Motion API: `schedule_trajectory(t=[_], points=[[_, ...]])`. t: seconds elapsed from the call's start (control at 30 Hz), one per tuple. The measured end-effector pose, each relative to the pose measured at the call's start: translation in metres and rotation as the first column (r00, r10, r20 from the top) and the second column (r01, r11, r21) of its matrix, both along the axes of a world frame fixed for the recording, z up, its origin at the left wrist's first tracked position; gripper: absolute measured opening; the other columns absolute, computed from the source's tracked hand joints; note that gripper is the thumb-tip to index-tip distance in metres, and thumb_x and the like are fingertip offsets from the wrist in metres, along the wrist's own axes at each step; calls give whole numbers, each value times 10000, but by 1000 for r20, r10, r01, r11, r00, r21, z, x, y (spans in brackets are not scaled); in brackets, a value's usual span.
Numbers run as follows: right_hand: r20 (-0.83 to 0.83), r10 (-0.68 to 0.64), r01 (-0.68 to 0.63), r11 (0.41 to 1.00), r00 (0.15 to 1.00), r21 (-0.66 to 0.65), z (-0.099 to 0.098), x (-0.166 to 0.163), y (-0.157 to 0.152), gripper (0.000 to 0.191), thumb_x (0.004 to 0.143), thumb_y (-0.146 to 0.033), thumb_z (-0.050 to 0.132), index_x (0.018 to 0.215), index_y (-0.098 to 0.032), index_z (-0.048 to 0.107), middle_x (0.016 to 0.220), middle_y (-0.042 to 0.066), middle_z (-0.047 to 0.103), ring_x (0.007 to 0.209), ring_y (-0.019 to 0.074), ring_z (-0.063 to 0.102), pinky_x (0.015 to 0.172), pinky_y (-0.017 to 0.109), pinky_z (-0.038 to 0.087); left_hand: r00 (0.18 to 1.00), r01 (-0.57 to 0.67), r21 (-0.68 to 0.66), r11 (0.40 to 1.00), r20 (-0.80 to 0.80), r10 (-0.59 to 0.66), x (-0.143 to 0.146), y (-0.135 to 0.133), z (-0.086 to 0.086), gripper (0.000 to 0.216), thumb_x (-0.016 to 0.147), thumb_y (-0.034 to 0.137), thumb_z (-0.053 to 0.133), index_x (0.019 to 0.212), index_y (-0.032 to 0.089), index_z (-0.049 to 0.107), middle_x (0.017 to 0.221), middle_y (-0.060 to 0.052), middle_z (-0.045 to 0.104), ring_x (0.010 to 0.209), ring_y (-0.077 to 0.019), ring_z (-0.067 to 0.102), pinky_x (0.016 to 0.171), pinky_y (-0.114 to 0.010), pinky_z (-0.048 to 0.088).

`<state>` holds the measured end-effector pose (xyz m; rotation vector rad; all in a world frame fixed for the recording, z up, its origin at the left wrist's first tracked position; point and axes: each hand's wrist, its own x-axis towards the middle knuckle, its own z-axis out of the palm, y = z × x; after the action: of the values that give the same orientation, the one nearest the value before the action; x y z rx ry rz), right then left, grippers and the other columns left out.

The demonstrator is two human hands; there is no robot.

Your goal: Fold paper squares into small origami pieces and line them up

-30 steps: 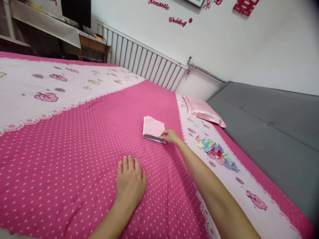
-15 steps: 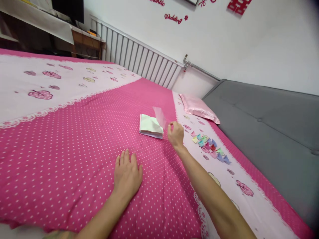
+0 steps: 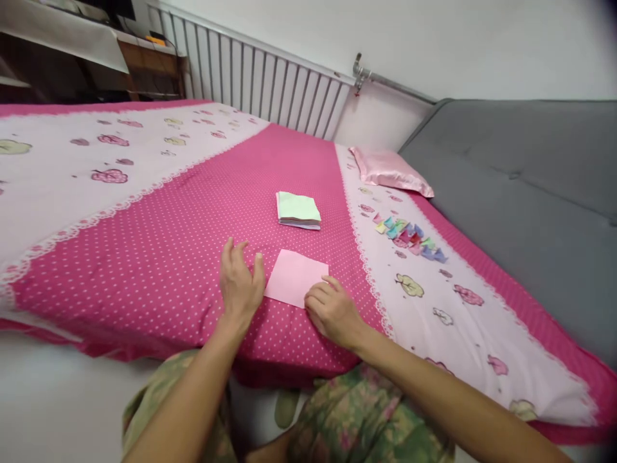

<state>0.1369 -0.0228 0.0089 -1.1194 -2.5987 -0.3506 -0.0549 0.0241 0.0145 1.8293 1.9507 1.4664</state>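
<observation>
A square sheet of pink paper lies on the dotted pink bedspread, close to the bed's front edge. My right hand has its fingers bent together at the sheet's lower right corner, which they partly hide. Left of the sheet, my left hand is raised a little with its fingers apart and nothing in them. Beyond the sheet sits a stack of square paper, pale green on top. To the right, several small folded paper pieces in mixed colours are grouped on the white band of the bedspread.
A pink satin pillow rests near the grey headboard at the right. A radiator runs along the far wall. A desk stands at the far left. My knees in patterned cloth are below the bed edge.
My right hand has brought the pink sheet from the stack towards me, and it now lies flat. My left hand has lifted off the bedspread. The view has tilted downward.
</observation>
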Motion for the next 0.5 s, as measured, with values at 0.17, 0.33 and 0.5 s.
schedule_trajectory(t=[0.17, 0.33, 0.5], points=[[-59, -5, 3, 999, 998, -32, 1, 7, -7, 159, 844, -121, 451, 810, -173, 597, 834, 45, 651, 854, 162, 538, 948, 381, 313, 989, 115, 48, 992, -97, -110, 2, -10, -7, 369, 828, 302, 433, 1135, 105, 487, 1280, -191, 443, 1235, -274, 360, 1002, -449, 324], [-173, -43, 8, 980, 984, -198, 12, 16, -15, 107, 813, -265, 553, 772, -189, 617, 895, 38, 667, 888, 184, 562, 940, 415, 330, 922, 293, 39, 955, -278, -271, 13, -15, -9, 405, 841, 281, 407, 1196, 91, 449, 1334, -181, 411, 1249, -256, 354, 1012, -427, 319], [-506, -392, 219, 904, 768, -367, 32, -1, -3, 265, 885, -281, 390, 1015, -156, 584, 1058, 96, 622, 1013, 188, 544, 897, 362, 411, 785, 452, -21, 892, -466, -408, 35, -18, -12, 451, 869, 212, 301, 1293, 69, 359, 1399, -154, 335, 1320, -213, 225, 1061, -401, 245]])
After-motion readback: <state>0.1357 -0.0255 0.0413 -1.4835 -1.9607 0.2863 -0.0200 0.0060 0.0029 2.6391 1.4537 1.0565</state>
